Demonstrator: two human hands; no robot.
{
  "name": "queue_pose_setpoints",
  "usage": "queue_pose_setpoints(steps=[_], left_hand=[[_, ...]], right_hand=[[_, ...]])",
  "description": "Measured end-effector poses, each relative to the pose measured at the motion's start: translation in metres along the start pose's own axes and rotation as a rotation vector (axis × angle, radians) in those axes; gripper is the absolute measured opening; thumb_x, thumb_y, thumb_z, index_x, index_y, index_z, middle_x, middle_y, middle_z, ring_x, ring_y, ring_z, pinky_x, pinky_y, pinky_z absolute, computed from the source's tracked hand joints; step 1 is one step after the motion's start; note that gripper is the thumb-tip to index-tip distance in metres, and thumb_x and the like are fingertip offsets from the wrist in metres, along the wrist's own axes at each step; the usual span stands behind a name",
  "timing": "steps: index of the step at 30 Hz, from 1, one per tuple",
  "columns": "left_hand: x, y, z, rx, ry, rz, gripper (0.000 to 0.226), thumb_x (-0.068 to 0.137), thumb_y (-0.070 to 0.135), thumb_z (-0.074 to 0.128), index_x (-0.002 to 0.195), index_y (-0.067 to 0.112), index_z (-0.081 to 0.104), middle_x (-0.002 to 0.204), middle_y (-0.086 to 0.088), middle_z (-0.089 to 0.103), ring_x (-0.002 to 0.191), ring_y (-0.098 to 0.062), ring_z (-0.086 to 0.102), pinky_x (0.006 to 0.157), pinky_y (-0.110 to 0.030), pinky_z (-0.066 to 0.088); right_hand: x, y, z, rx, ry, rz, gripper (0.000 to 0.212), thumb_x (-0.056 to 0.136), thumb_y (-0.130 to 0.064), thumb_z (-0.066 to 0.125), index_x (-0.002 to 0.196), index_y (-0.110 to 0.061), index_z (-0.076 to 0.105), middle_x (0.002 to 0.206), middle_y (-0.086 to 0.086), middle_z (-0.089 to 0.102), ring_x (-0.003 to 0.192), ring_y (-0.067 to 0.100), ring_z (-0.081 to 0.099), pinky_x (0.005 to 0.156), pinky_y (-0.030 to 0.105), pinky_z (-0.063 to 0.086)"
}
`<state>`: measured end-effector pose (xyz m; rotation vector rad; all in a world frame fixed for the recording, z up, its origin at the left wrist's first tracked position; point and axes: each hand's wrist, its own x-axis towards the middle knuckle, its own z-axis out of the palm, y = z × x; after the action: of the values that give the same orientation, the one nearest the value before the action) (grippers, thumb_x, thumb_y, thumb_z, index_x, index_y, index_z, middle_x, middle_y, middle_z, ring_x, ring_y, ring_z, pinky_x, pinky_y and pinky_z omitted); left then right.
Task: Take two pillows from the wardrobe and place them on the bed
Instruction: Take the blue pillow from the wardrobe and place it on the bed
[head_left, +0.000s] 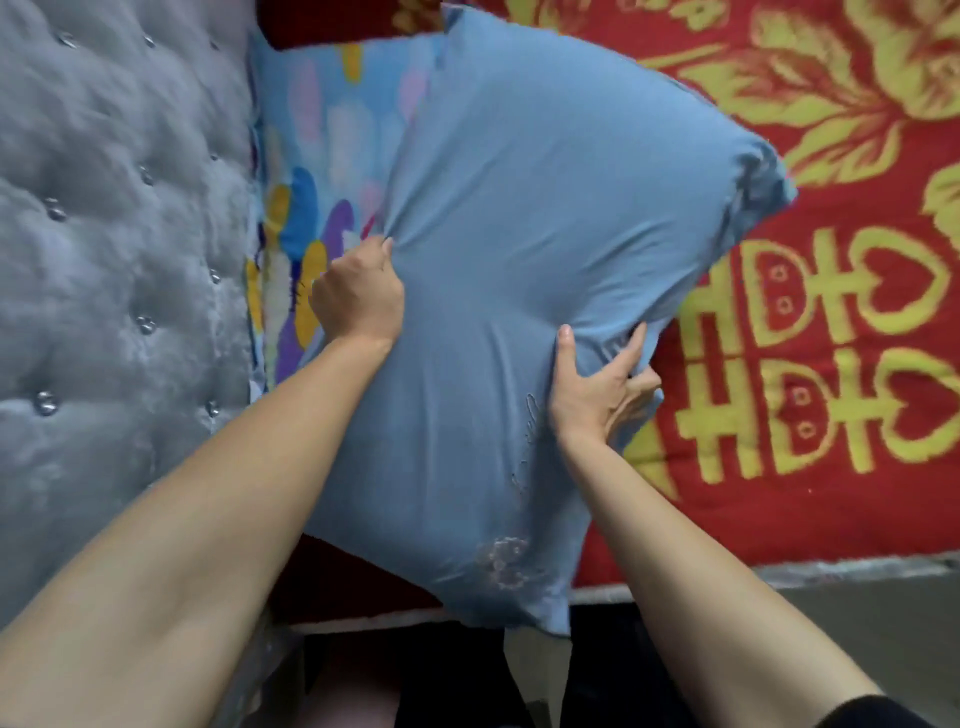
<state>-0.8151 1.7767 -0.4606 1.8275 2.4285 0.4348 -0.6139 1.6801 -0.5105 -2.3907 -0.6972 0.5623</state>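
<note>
- Left hand (358, 296) bunches, right hand (602, 384) clasps the blue pillow (519, 312) over the bed's red blanket (831, 389).
- Beside the pillow: flowered pillow (317, 171), grey tufted headboard (119, 260).

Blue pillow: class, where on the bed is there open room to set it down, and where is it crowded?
Open: the red and gold blanket right of the blue pillow, held by the left hand and right hand. Crowded: beside the grey headboard, where a patterned pillow already lies.
</note>
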Motion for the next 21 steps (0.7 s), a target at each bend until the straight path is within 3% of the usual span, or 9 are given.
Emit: queue_pose_setpoints(steps=[4,7,13,16,18,21], left_hand=[[0.047,-0.036,-0.027,0.03,0.056,-0.057,0.035,0.1,0.031,0.043,0.098,0.004,0.066,0.096,-0.031,0.067,0.087,-0.05,0.062,0.069,-0.048,0.047],[0.083,-0.06,-0.037,0.054,0.097,-0.11,0.036,0.1,0.029,0.043,0.099,0.002,0.066,0.096,-0.033,0.067,0.088,-0.052,0.063,0.073,-0.049,0.05],[0.148,-0.1,-0.044,0.153,0.093,-0.153,0.038,0.1,0.025,0.04,0.106,-0.002,0.066,0.106,-0.031,0.067,0.099,-0.048,0.063,0.082,-0.051,0.051],[0.156,-0.122,-0.028,0.061,-0.025,-0.112,0.034,0.101,0.019,0.036,0.113,0.001,0.062,0.113,-0.032,0.064,0.103,-0.05,0.059,0.087,-0.052,0.047],[0.141,-0.136,-0.009,-0.008,-0.189,-0.077,0.039,0.102,0.024,0.038,0.134,0.004,0.05,0.129,-0.031,0.057,0.115,-0.048,0.054,0.096,-0.049,0.043],[0.097,-0.154,0.026,-0.017,-0.451,-0.141,0.056,0.104,0.035,0.034,0.153,0.01,0.023,0.156,-0.027,0.023,0.144,-0.039,0.025,0.116,-0.048,0.025]], right_hand=[[0.024,-0.079,0.026,-0.033,-0.037,-0.244,0.092,0.075,-0.07,0.063,0.152,-0.03,0.033,0.121,0.016,0.045,0.116,0.034,0.044,0.108,0.043,0.028],[0.035,-0.132,0.053,-0.067,-0.02,-0.397,0.087,0.077,-0.068,0.062,0.151,-0.03,0.036,0.121,0.016,0.047,0.117,0.035,0.047,0.106,0.041,0.03],[0.044,-0.203,0.109,-0.071,-0.081,-0.489,0.086,0.075,-0.074,0.056,0.15,-0.037,0.036,0.12,0.013,0.045,0.116,0.033,0.046,0.108,0.038,0.029],[0.054,-0.197,0.131,-0.184,-0.295,-0.472,0.083,0.08,-0.076,0.048,0.152,-0.037,0.029,0.131,0.018,0.043,0.127,0.036,0.041,0.113,0.042,0.026],[0.058,-0.174,0.142,-0.311,-0.481,-0.437,0.078,0.085,-0.074,0.042,0.152,-0.036,0.026,0.144,0.022,0.038,0.137,0.037,0.034,0.115,0.047,0.023],[0.051,-0.131,0.146,-0.344,-0.58,-0.313,0.078,0.088,-0.075,0.034,0.154,-0.042,0.012,0.152,0.022,0.031,0.139,0.042,0.032,0.115,0.05,0.023]])
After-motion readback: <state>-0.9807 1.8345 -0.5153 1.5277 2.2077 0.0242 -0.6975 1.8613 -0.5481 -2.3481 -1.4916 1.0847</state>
